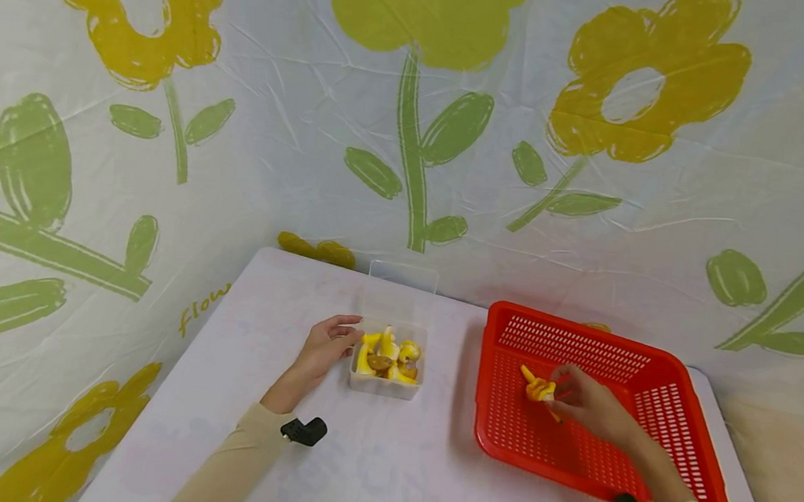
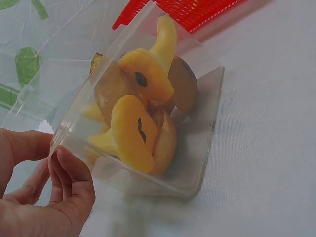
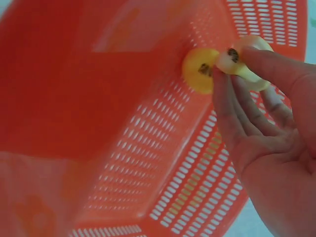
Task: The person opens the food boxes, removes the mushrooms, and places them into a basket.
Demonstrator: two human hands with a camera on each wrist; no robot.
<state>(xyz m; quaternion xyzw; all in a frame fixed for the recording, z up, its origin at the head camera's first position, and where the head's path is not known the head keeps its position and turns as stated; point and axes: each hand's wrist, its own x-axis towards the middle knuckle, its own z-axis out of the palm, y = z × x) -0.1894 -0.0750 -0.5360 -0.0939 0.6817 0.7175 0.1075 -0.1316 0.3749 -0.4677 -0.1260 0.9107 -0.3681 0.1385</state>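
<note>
At 4 o'clock, red basket: right hand over it, fingertips pinched snug on a yellow gourd
At 6 o'clock, clear box: more gourds piled inside, left hand pinching its 9 o'clock edge

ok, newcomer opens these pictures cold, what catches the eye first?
Probably the red basket on the right of the table, where the right hand pinches a yellow piece. Then the big yellow flowers on the cloth behind, and the clear box of yellow and brown pieces, its rim pinched by the left hand.
</note>
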